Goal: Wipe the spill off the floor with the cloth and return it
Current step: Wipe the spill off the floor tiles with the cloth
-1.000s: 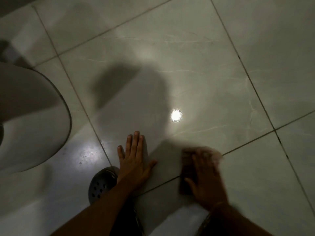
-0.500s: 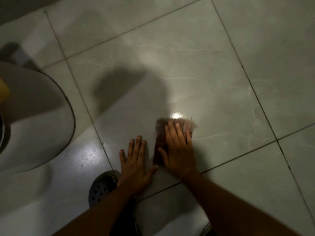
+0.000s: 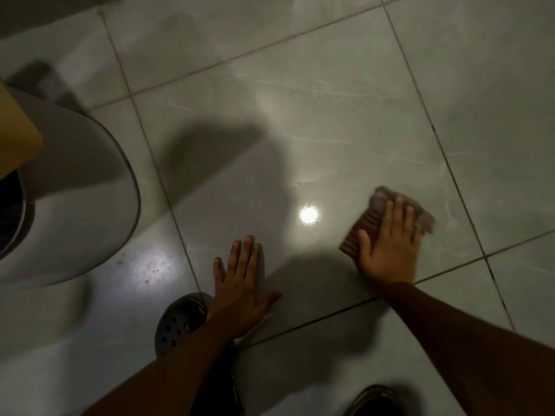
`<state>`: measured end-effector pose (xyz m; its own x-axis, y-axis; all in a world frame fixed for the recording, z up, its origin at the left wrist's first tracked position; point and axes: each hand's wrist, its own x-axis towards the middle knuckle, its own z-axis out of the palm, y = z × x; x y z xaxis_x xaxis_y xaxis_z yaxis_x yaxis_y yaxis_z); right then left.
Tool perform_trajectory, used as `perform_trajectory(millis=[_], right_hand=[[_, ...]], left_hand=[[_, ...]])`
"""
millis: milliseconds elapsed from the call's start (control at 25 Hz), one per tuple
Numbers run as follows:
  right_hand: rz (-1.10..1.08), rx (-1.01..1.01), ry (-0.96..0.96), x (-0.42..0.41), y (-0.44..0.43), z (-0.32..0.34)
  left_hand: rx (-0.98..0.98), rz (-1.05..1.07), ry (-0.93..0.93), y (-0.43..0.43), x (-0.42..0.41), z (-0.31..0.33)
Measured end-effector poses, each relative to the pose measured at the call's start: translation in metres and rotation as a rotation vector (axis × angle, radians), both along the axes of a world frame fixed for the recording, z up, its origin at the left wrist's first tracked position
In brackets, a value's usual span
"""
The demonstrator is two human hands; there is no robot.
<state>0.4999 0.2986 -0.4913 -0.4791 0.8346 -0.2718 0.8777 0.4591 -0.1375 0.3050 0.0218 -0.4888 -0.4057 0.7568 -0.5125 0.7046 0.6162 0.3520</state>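
A reddish-brown striped cloth (image 3: 365,228) lies flat on the pale tiled floor (image 3: 330,100), blurred from motion. My right hand (image 3: 389,247) presses down on it with fingers spread, covering most of it. My left hand (image 3: 240,283) rests flat on the floor to the left, fingers apart, holding nothing. A wet sheen around the bright light reflection (image 3: 309,214) lies between the two hands; the spill's outline is hard to tell in the dim light.
A large round grey base (image 3: 84,190) stands at the left, with a tan edge (image 3: 15,130) above it. A dark perforated clog (image 3: 180,322) sits beside my left wrist. Another dark shoe (image 3: 378,400) shows at the bottom edge.
My right hand slid the cloth from next to the left hand out to the right across the tile. The left hand stayed planted.
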Motion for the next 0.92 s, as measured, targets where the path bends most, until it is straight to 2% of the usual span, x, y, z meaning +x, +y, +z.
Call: perform_trajectory(millis=[80, 160, 280, 360, 480, 560, 640, 720, 760, 840, 920], right_hand=[[0.166, -0.013, 0.071, -0.058, -0.017, -0.005], [0.373, -0.025, 0.121, -0.078, -0.059, -0.008], [0.584, -0.118, 0.16, -0.038, -0.105, -0.005], [0.679, -0.164, 0.108, -0.005, -0.095, 0.001], [0.693, -0.157, -0.005, 0.015, -0.059, 0.017], [0.488, -0.128, -0.033, 0.015, -0.053, 0.032], [0.059, -0.1, 0.02, 0.009, -0.063, 0.045], [-0.393, -0.23, 0.1, -0.005, -0.069, 0.054], [-0.545, -0.333, 0.141, -0.013, -0.068, 0.057], [-0.707, -0.528, 0.181, -0.026, -0.06, 0.064], [-0.787, -0.671, 0.237, -0.032, -0.054, 0.078]], left_hand=[[0.003, 0.016, -0.002, 0.001, 0.001, 0.001], [0.012, 0.081, -0.025, 0.006, 0.003, 0.008], [0.049, 0.264, 0.019, 0.032, 0.013, 0.037], [0.068, 0.293, -0.001, 0.056, 0.022, 0.058], [0.039, 0.346, -0.229, 0.089, 0.042, 0.076], [0.002, 0.516, -0.383, 0.109, 0.058, 0.083], [-0.026, 0.606, -0.422, 0.13, 0.072, 0.087], [-0.072, 0.664, -0.447, 0.148, 0.076, 0.086], [-0.117, 0.678, -0.465, 0.155, 0.074, 0.085], [-0.218, 0.663, -0.508, 0.165, 0.068, 0.091], [-0.235, 0.687, -0.569, 0.171, 0.061, 0.107]])
